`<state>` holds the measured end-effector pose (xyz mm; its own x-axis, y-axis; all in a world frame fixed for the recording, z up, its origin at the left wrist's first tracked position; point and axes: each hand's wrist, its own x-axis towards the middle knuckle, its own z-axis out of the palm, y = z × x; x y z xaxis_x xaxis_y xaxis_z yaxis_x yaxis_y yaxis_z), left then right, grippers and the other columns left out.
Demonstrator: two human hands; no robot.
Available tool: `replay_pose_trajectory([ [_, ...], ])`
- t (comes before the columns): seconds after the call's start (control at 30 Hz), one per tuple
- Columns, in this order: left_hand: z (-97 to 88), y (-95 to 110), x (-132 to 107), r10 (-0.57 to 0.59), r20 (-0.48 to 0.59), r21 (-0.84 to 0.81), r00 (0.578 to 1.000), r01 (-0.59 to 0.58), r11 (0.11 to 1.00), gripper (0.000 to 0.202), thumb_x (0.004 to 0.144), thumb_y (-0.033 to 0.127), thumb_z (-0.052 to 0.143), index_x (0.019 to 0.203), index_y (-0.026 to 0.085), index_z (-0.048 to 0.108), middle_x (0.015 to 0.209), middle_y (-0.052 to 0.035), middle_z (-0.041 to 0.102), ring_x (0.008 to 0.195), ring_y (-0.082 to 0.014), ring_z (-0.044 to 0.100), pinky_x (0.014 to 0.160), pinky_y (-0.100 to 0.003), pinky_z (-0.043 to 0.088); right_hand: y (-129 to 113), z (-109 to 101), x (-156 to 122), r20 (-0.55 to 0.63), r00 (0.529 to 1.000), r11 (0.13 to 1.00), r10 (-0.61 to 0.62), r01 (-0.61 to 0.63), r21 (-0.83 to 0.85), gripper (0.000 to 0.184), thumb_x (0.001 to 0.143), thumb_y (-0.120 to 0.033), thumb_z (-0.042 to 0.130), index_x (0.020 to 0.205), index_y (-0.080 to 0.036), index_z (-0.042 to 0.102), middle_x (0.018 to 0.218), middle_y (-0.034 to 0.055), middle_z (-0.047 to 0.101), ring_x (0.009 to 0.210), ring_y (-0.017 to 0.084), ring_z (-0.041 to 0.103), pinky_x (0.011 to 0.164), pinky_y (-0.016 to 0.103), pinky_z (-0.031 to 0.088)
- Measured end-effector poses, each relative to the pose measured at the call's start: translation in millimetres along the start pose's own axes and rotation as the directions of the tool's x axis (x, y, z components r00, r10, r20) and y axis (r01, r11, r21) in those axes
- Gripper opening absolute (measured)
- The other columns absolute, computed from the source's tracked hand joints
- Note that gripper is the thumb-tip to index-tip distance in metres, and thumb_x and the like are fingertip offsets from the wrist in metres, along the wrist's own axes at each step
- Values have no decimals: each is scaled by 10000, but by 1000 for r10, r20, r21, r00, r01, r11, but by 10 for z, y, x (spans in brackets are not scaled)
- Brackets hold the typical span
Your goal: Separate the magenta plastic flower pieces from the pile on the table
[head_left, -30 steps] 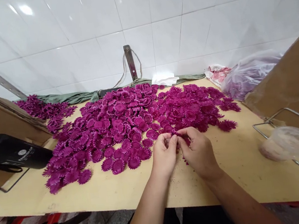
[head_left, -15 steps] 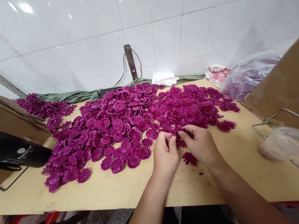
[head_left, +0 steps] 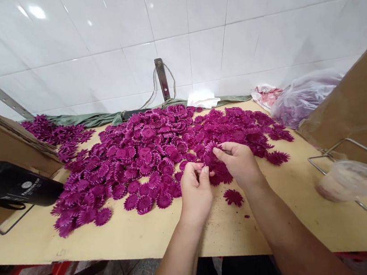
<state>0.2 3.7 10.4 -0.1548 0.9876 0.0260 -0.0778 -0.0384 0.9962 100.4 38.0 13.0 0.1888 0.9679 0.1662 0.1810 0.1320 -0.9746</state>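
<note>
The right hand (head_left: pixel 239 164) pinches one purple flower (head_left: pixel 210 148) at the pile's (head_left: pixel 145 151) near edge. The left hand (head_left: pixel 195 192) is pinched shut beside it, contents unclear. Fingertip grips should spare neighbouring flowers.

On the table (head_left: pixel 115 236) before me, the big heap of flower pieces (head_left: pixel 145 151) lies in the middle and reaches back to the cloth (head_left: pixel 93 118) along the wall. The left hand (head_left: pixel 195 192) and the right hand (head_left: pixel 239 164) are side by side at the heap's near edge. I see one loose flower piece (head_left: pixel 233 197) just before the right hand. A smaller heap (head_left: pixel 50 132) lies far left, behind the cardboard box (head_left: pixel 3 134). At the right a wire rack (head_left: pixel 341 153) stands before a cardboard sheet (head_left: pixel 361 100).
</note>
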Motion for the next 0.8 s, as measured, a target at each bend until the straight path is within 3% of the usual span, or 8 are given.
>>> replay_pose_trajectory([
  [0.13, -48, -4, -20, -29, -57, -30, 998, 27, 999, 140, 761, 102, 466, 659, 194, 437, 566, 44, 521, 551, -95, 509, 586, -213, 397, 66, 25, 149, -24, 997, 993, 68, -65, 97, 216, 604, -364, 653, 556, -172, 565, 493, -26, 529, 462, 107, 445, 465, 255, 369],
  [0.23, -219, -41, -77, -36, -124, -50, 992, 29, 998, 129, 740, 137, 502, 646, 194, 435, 553, 50, 511, 546, -93, 508, 563, -205, 388, 79, -238, 330, -295, 952, 995, 77, -56, 79, 277, 658, -403, 612, 533, -196, 478, 441, -52, 429, 420, 91, 379, 434, 258, 321],
  [0.33, -412, -65, -82, -62, -132, -50, 989, 56, 997, 160, 708, 223, 564, 627, 192, 430, 522, 55, 503, 497, -85, 465, 528, -201, 374, 63, -520, 441, -420, 907, 996, 36, 1, 86, 233, 723, -397, 546, 621, -195, 491, 494, -51, 436, 449, 85, 386, 471, 261, 332],
  [0.37, -449, -64, -66, -68, -121, -45, 990, 63, 997, 170, 704, 249, 574, 626, 190, 435, 523, 53, 506, 491, -83, 453, 524, -203, 372, 58, -560, 440, -405, 914, 997, 19, 15, 81, 200, 685, -373, 593, 659, -186, 526, 517, -43, 471, 473, 94, 423, 485, 263, 349],
  [0.47, -439, -40, 4, -57, 12, 16, 998, 57, 998, 155, 709, 283, 572, 647, 183, 471, 548, 41, 517, 518, -93, 460, 540, -213, 375, 62, -505, 339, -175, 984, 996, -21, 36, 83, 230, 627, -345, 646, 771, -170, 607, 606, -14, 568, 550, 125, 505, 546, 282, 415],
  [0.57, -342, -38, 51, -54, 192, 161, 980, 23, 987, 136, 716, 271, 554, 635, 187, 483, 544, 44, 471, 534, -103, 439, 546, -222, 357, 92, -373, 208, -5, 1000, 996, 29, -28, 81, 224, 630, -375, 640, 731, -177, 614, 618, -10, 590, 591, 140, 530, 590, 290, 437],
  [0.7, -276, -119, 43, -91, 333, 320, 938, -21, 947, 140, 736, 254, 503, 615, 196, 463, 573, 38, 433, 554, -118, 407, 547, -235, 341, 145, -320, 122, 89, 994, 998, 64, -66, 25, 265, 640, -437, 612, 589, -188, 540, 539, -30, 519, 530, 124, 470, 522, 257, 390],
  [0.8, -292, -170, 18, -103, 433, 426, 895, -103, 899, 185, 738, 262, 503, 569, 196, 467, 602, 18, 465, 595, -138, 439, 569, -251, 357, 167, -316, 101, 76, 996, 997, 40, -35, -63, 317, 664, -480, 560, 543, -195, 490, 482, -51, 418, 468, 103, 377, 463, 242, 325],
])
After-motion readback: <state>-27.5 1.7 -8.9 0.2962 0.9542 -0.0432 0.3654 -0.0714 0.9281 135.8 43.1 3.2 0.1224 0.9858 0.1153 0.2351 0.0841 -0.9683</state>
